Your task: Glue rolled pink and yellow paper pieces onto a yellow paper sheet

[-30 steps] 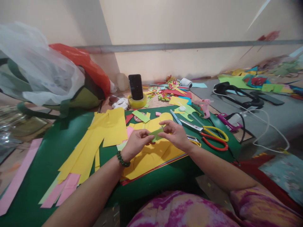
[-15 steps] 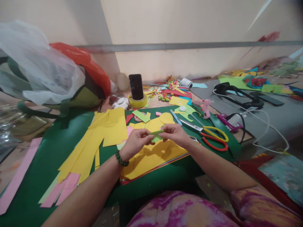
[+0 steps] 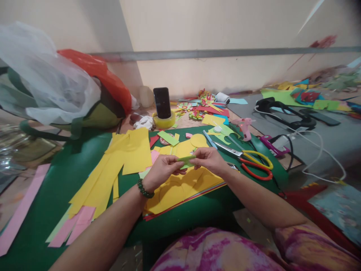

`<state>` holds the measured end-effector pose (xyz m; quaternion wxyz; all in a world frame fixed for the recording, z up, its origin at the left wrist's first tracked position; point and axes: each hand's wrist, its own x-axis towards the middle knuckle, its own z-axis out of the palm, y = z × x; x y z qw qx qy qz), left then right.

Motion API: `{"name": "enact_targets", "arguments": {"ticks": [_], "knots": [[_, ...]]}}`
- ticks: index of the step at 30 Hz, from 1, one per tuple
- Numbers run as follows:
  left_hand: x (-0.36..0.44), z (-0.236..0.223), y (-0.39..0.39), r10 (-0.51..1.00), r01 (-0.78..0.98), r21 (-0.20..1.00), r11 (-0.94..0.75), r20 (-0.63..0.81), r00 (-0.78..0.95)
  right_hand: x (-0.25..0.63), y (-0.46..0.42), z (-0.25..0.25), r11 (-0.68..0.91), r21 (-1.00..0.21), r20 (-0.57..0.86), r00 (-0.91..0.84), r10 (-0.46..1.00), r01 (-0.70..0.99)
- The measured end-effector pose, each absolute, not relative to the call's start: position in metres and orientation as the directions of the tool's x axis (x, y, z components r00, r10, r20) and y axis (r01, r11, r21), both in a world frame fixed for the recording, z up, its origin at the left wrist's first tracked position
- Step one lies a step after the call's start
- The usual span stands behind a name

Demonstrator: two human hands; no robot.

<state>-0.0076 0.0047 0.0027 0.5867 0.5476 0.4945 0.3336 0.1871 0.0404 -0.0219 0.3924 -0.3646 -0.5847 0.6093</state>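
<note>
Between my two hands is a small piece of light green paper (image 3: pixel 186 162), apparently folded. My left hand (image 3: pixel 165 167), with a green bead bracelet on the wrist, pinches its left end. The fingers of my right hand (image 3: pixel 208 160) pinch the right end. Below both hands lies a stack of yellow paper (image 3: pixel 172 194) with curved outlines on it and other colours showing at its edge. A yellow paper circle (image 3: pixel 199 140) sits just beyond my fingers. Scissors (image 3: pixel 239 152) with one yellow and one red handle lie to the right of my right hand.
Yellow strips (image 3: pixel 109 177) and pink strips (image 3: pixel 81 226) cover the left of the green mat (image 3: pixel 163 233). A phone (image 3: pixel 162 102) stands on a tape roll (image 3: pixel 165 121) behind. Paper flowers (image 3: pixel 207 99) lie at the back. A pink glue gun (image 3: pixel 244 128) and a purple power strip (image 3: pixel 273 146) are on the right.
My hands keep nearly the same pose on the green paper. The view has shifted very slightly; nothing else has visibly moved.
</note>
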Motion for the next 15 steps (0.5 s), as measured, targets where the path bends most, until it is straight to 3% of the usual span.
{"name": "enact_targets", "arguments": {"ticks": [9, 15], "knots": [[-0.0122, 0.0055, 0.0058, 0.928, 0.032, 0.977, 0.213, -0.212, 0.305, 0.1931, 0.0424, -0.0157, -0.071, -0.989, -0.001, -0.48, 0.877, -0.129], [-0.0132, 0.007, 0.0081, 0.91, -0.079, 0.946, 0.314, -0.277, 0.309, 0.1923, 0.0393, -0.0154, 0.068, -0.992, 0.107, -0.428, 0.897, -0.106]]}}
